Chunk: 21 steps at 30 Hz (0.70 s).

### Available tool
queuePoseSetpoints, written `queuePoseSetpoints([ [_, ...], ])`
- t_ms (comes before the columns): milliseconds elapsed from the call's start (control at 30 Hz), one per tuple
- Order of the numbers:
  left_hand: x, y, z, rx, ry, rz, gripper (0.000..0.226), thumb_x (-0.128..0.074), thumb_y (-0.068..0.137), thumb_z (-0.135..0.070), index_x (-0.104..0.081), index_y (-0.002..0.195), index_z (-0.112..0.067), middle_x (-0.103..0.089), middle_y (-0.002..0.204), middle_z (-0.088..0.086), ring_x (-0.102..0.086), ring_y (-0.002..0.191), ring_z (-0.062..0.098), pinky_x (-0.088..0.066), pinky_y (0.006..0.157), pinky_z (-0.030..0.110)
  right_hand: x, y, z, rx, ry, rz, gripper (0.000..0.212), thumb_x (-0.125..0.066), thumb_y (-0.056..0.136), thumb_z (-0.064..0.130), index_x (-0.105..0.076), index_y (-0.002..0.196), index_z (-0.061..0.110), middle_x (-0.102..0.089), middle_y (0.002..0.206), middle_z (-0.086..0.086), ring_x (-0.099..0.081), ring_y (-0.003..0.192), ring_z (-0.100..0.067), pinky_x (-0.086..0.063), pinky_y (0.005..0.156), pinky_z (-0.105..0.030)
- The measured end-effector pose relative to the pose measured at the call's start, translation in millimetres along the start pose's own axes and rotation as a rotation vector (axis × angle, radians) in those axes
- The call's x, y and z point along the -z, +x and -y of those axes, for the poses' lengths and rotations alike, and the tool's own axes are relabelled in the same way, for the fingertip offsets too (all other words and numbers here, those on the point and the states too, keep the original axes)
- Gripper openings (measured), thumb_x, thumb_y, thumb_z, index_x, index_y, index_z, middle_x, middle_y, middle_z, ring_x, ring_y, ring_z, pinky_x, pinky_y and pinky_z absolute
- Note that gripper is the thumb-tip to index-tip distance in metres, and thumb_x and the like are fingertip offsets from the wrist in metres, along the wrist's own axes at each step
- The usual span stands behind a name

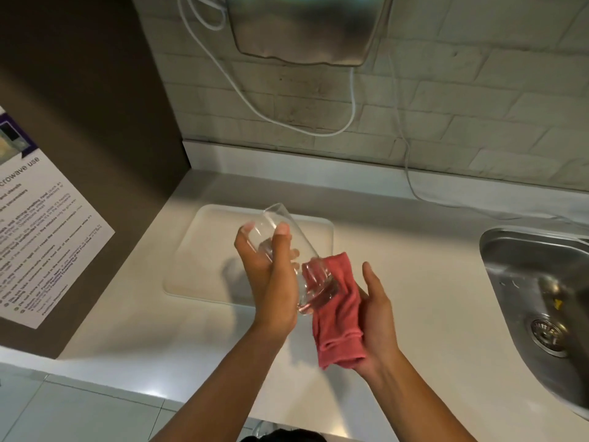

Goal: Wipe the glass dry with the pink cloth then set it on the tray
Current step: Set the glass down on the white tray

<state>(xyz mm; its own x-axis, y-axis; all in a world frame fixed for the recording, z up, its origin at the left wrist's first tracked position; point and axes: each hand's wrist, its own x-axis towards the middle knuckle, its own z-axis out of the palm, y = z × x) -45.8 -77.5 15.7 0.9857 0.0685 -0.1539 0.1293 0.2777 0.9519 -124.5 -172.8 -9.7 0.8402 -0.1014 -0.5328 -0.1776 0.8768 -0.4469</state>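
Observation:
My left hand [271,275] grips a clear drinking glass [291,237] around its middle and holds it tilted, mouth pointing up and away, base down to the right. The base presses into a bunched pink cloth [338,317], which lies in the palm of my right hand [377,317]. Both hands hover above the white counter [414,266]. A white rectangular tray [197,260] lies flat on the counter just behind and left of the hands, with nothing on it.
A steel sink [541,295] with a drain is set into the counter at the right. A brown side panel with a printed notice [41,237] stands at the left. White cables [350,103] hang down the tiled back wall below a metal appliance [306,27].

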Motion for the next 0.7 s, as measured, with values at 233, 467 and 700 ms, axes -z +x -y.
queuePoseSetpoints([
  [233,1,41,-14,-0.219,0.143,0.085,0.072,-0.071,0.097,-0.030,-0.029,0.155,-0.023,-0.074,0.105,-0.020,-0.070,0.091,0.005,-0.057,0.077,0.023,13,0,15,-0.032,0.031,0.091,0.037,-0.059,0.088,0.017,-0.073,0.118,0.003,-0.076,0.106,-0.013,-0.076,0.078,-0.024,-0.061,0.062,-0.037],
  [467,4,93,19,-0.234,0.502,0.234,0.076,-0.090,0.078,-0.033,-0.047,0.140,-0.024,-0.065,0.128,-0.006,-0.065,0.115,0.017,-0.058,0.098,0.041,22,5,33,-0.018,0.080,0.118,0.046,-0.046,0.090,0.011,-0.064,0.131,0.000,-0.070,0.127,-0.017,-0.075,0.093,-0.027,-0.062,0.070,-0.040],
  [700,15,103,65,-0.167,0.613,0.263,0.075,-0.093,0.072,-0.021,-0.045,0.129,-0.023,-0.060,0.127,-0.003,-0.061,0.119,0.022,-0.053,0.104,0.043,22,9,40,0.005,0.111,0.118,0.053,-0.043,0.086,0.011,-0.062,0.134,0.001,-0.067,0.133,-0.015,-0.074,0.098,-0.028,-0.060,0.079,-0.038],
])
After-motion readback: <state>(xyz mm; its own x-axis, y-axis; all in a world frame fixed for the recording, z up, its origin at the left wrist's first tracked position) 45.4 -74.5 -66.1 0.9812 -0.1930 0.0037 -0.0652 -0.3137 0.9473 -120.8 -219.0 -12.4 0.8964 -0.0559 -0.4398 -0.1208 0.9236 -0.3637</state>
